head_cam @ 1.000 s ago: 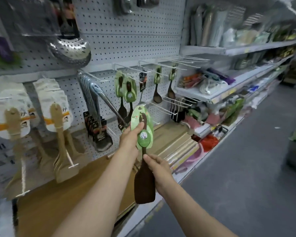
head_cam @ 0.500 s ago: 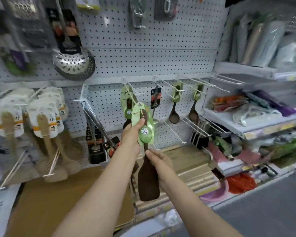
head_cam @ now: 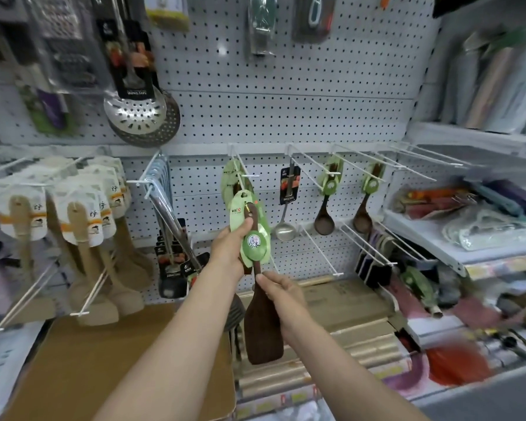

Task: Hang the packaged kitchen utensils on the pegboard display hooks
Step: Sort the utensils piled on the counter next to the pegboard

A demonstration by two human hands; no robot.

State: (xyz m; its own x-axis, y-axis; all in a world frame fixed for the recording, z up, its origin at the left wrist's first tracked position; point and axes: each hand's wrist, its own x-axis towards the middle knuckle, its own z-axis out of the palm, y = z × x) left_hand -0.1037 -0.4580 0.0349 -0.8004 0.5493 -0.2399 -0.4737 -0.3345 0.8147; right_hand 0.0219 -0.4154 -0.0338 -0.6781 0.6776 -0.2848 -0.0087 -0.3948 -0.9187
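Note:
I hold a dark brown wooden spatula (head_cam: 263, 329) with a green card label (head_cam: 254, 244) upright in front of the white pegboard (head_cam: 286, 101). My left hand (head_cam: 231, 247) grips the green card near the top of the handle. My right hand (head_cam: 281, 294) pinches the handle just above the blade. The card's top sits just below a white hook (head_cam: 244, 168) that carries another green-carded utensil (head_cam: 233, 180). To the right, two dark wooden spoons (head_cam: 322, 214) (head_cam: 362, 214) hang on their own hooks.
Pale wooden spatulas (head_cam: 82, 238) hang at the left, steel turners (head_cam: 170, 226) beside them, a steel skimmer (head_cam: 140, 117) above. A small ladle (head_cam: 286, 220) hangs centre. Bare white hooks (head_cam: 319, 247) jut out lower right. Cardboard boxes (head_cam: 104, 360) lie below; stocked shelves (head_cam: 468, 226) stand right.
The view has swung left and closer to the pegboard. Both hands have lifted the spatula nearer to the hook with the other green-carded utensil.

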